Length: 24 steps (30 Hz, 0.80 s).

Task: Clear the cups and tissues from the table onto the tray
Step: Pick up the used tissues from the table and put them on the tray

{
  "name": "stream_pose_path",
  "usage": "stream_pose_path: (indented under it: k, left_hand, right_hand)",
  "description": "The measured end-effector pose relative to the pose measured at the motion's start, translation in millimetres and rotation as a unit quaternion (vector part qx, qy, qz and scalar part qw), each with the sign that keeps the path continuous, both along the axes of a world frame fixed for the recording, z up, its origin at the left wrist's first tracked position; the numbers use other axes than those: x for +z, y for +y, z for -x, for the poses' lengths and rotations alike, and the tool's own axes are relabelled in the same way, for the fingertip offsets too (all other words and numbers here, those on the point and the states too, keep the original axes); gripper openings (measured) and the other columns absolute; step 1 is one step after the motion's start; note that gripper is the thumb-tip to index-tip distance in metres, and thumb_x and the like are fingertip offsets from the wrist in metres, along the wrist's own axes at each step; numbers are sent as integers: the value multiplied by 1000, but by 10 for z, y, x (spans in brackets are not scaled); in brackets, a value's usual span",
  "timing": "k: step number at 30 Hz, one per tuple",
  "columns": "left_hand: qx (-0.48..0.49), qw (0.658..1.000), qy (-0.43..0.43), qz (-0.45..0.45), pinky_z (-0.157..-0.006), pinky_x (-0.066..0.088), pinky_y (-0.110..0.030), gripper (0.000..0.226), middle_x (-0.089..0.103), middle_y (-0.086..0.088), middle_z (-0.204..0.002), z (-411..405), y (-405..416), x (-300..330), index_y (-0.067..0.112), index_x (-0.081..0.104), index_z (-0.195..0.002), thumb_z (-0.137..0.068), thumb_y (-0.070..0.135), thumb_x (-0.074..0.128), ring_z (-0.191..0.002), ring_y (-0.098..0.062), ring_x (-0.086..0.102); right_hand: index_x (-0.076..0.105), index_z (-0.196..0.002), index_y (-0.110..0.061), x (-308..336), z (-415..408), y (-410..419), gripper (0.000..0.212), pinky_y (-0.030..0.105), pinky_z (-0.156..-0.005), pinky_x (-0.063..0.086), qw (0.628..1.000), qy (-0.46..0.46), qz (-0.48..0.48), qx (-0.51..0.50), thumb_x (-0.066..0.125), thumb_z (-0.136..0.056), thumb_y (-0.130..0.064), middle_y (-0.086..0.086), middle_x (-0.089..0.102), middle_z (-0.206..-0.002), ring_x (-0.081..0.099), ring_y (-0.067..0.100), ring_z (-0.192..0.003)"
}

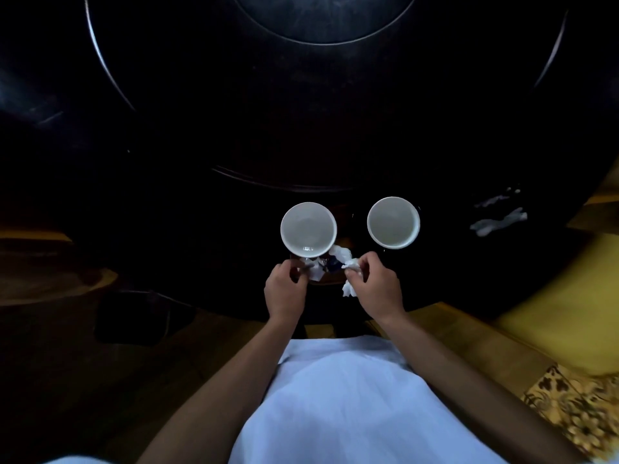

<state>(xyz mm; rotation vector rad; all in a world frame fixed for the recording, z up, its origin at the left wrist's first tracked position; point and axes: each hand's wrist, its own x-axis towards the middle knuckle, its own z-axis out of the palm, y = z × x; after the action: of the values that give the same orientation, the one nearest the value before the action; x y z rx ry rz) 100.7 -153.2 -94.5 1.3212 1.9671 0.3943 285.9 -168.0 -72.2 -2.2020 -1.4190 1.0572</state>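
Up close, 2 white cups sit upright on the dark table. Right hand pinches a crumpled tissue; left hand curls near more tissue (its grip unclear).

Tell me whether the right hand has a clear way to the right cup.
Probably yes. The right hand is just short of the right cup with only bare dark table between, but its fingers are closed on a crumpled tissue, which it would have to drop first.
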Motion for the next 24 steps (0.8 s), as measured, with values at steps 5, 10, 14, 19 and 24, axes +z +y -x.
stream_pose_path:
  k: [5,10,14,19,24]
  left_hand:
    - [12,997,-64,-42,-82,56,-29,17,74,2,-98,34,-77,-17,15,76,-105,-89,19,75,-91,-14,70]
    - [-8,993,-80,-82,-79,58,-31,15,70,2,-96,148,-123,9,15,74,-101,-87,16,78,-86,-14,68]
    - [-18,995,-73,-66,-77,57,-31,15,67,4,-96,182,-174,4,15,72,-100,-87,18,79,-85,-13,66]
    - [-52,998,-13,-28,-70,44,-21,25,60,7,-91,135,-176,-8,20,74,-110,-87,29,78,-83,-10,60]
    - [-62,998,8,-23,-68,50,-29,26,62,6,-87,124,-108,16,25,75,-113,-88,34,76,-81,-14,63]
  right_hand:
    - [62,-102,-27,-3,-10,6,19,37,-64,52,1000,-3,-15,12,65,-90,-41,-3,70,-81,66,22,-77]
    - [64,-110,-24,8,-31,-17,24,32,-63,48,1000,5,-26,1,70,-88,-32,-5,67,-77,66,23,-75]
    - [52,-93,-20,51,-25,-23,24,31,-60,40,999,18,-22,-21,74,-82,-22,-9,58,-74,58,20,-69]
    - [65,-91,-18,8,-18,-36,15,29,-66,45,1000,2,-24,-5,71,-78,-13,-2,68,-81,65,23,-78]
    - [74,-113,-19,51,-55,-83,29,34,-72,56,994,-62,-84,45,67,-86,-13,4,77,-96,71,27,-88]
